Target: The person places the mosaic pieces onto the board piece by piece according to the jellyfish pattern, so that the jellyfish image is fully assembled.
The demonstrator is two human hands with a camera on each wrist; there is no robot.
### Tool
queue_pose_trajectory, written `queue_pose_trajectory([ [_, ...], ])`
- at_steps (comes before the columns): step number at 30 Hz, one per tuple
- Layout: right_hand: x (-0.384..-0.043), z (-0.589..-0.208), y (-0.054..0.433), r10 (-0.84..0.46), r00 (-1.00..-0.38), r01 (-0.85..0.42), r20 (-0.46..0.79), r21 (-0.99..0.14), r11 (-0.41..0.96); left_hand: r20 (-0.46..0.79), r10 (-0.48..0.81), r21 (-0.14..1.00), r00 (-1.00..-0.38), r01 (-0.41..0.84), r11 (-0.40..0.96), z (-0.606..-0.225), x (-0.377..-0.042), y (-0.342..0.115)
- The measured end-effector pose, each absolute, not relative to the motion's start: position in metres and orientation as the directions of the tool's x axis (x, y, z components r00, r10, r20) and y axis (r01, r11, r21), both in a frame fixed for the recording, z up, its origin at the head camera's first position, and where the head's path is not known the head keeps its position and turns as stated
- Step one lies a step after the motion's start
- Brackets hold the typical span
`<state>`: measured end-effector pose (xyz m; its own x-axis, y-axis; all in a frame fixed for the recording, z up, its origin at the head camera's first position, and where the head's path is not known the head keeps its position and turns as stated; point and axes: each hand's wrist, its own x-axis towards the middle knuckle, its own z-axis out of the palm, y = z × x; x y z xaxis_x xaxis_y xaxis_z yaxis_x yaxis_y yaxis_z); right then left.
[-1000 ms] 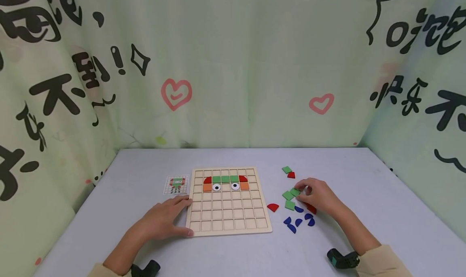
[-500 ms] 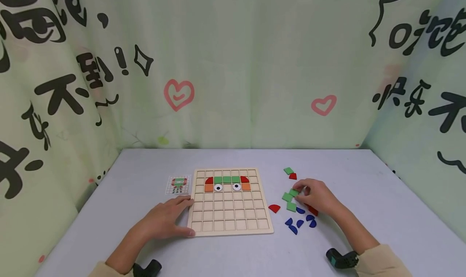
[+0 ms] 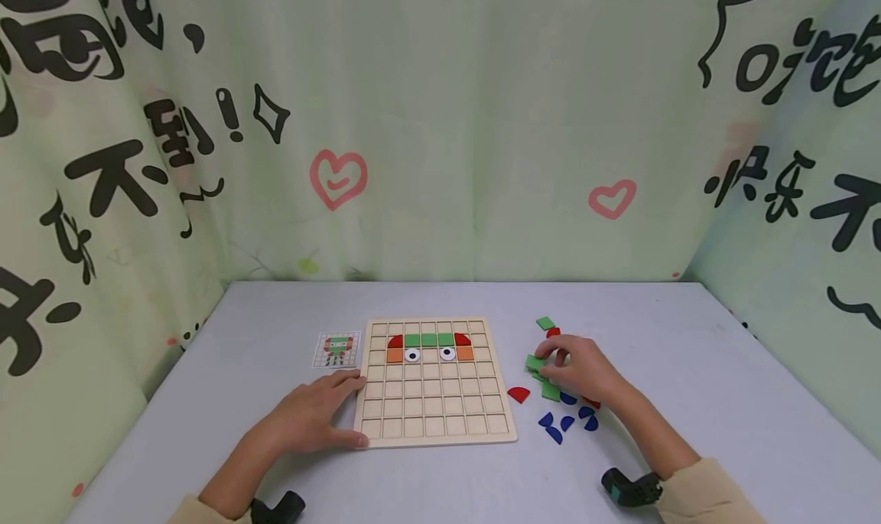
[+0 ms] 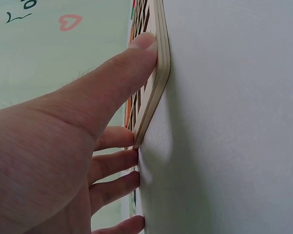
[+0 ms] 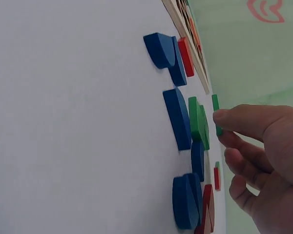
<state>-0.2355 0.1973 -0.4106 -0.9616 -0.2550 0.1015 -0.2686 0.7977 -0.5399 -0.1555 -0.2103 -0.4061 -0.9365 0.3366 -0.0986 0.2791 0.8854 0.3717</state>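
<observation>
My left hand (image 3: 310, 413) rests at the left side of a wooden grid board (image 3: 432, 409), thumb on its near corner and fingertips at its edge, the fingers fairly straight. In the left wrist view the thumb (image 4: 132, 58) lies on the board's rim. My right hand (image 3: 581, 367) pinches a green square tile (image 3: 534, 362) between thumb and index finger; the right wrist view shows this tile (image 5: 215, 103) raised off the table. Green tiles (image 3: 551, 392) lie below it, partly covered. On the board, red quarter pieces (image 3: 463, 340), green squares (image 3: 429, 340), orange squares (image 3: 464, 353) and two eye discs (image 3: 447, 353) form two rows.
A printed pattern card (image 3: 337, 350) lies left of the board. Several blue pieces (image 3: 554, 434) are scattered nearer the front, with a red quarter piece (image 3: 519, 395) by the board's right edge. Another green tile (image 3: 545, 323) lies at the back. A printed curtain (image 3: 475, 126) surrounds the table.
My right hand has lifted the green tile and moved left with it, over the other green tiles. The left hand stays at the board's edge.
</observation>
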Motion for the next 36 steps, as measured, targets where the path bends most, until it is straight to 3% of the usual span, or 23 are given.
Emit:
queue_pose_trajectory([
  [12,-0.237,-0.411,0.166,-0.375,-0.918,-0.375,0.129,-0.591,0.714,-0.096,0.334,0.374,-0.938,0.277,0.885,-0.408,-0.156,-0.211],
  [25,-0.236,-0.412,0.13,-0.433,-0.899,-0.361,0.06,-0.661,0.658,-0.102,0.336,0.373,-0.936,0.277,0.885,-0.408,-0.156,-0.211],
  [36,-0.24,-0.417,0.117,-0.516,-0.85,-0.454,0.104,-0.641,0.619,-0.102,0.33,0.367,-0.939,0.272,0.889,-0.407,-0.156,-0.21],
])
